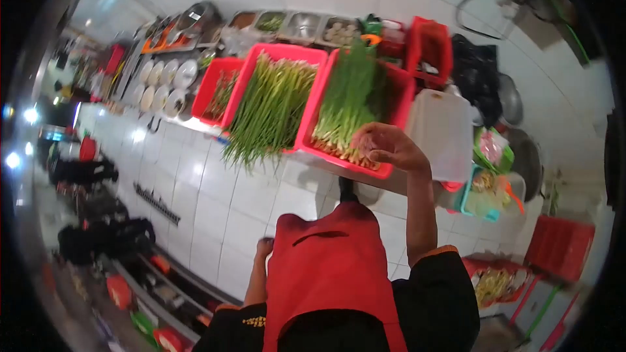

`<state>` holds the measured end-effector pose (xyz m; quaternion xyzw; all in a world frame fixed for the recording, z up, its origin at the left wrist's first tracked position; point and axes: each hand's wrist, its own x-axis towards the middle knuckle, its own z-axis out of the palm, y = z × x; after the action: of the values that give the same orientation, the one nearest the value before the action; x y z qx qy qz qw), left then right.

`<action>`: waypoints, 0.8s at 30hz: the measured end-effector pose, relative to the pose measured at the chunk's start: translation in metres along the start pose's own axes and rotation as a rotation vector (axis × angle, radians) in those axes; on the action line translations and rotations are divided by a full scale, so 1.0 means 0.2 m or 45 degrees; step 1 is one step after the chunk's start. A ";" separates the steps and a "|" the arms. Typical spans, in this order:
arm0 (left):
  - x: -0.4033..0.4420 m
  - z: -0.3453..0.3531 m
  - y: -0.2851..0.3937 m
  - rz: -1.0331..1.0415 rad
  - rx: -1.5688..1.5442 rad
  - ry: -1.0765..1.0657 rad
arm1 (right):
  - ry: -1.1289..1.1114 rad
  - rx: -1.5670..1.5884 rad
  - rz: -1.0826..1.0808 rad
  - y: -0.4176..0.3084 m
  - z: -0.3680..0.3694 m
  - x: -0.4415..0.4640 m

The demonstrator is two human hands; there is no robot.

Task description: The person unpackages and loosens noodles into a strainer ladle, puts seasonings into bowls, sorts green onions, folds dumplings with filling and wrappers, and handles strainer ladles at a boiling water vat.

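My right hand hovers over the lower right end of a pink basket of green onions, near their pale root ends. Its fingers are curled and apart, with nothing visible between them. At my side, left of the red apron, hangs my left hand, small and dark, its fingers not clear. Another pink basket to the left holds long green stalks that hang over its front edge. A smaller red basket with thin greens stands farther left.
A white lidded box is right of the baskets. Metal trays line the back, and bowls stand at the left. A teal basket and a black bag lie right. People in dark clothes are at far left.
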<state>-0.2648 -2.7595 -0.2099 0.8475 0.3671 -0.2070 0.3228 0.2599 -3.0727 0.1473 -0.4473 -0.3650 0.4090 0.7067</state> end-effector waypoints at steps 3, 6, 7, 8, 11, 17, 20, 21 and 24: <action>0.15 -0.07 0.29 -0.017 -0.297 0.178 | -0.129 -0.048 0.069 0.14 0.05 0.19; 0.14 -0.30 0.78 -0.091 -0.397 0.163 | -0.144 -0.091 0.243 0.36 0.13 0.25; 0.18 -0.32 0.82 -0.054 -0.446 0.154 | -0.166 -0.080 0.242 0.43 0.16 0.26; 0.20 -0.32 0.84 -0.015 -0.497 0.142 | -0.218 -0.002 0.293 0.49 0.19 0.26; 0.29 -0.27 0.77 0.042 -0.337 0.201 | -0.294 0.187 0.408 0.59 0.24 0.25; 0.29 -0.24 0.51 0.055 -0.150 0.242 | -0.368 0.257 0.490 0.66 0.14 0.34; 0.26 -0.24 0.43 -0.014 -0.150 0.248 | -0.381 0.041 0.533 0.62 0.01 0.48; 0.26 -0.22 0.39 -0.068 -0.135 0.198 | -0.393 0.041 0.545 0.60 -0.02 0.54; 0.30 -0.19 0.29 -0.144 -0.174 0.088 | -0.252 -0.077 0.439 0.53 -0.09 0.70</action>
<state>-0.1771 -2.7333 -0.1953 0.8080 0.4387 -0.1700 0.3546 0.3042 -2.9239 0.0639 -0.4817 -0.3629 0.5547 0.5732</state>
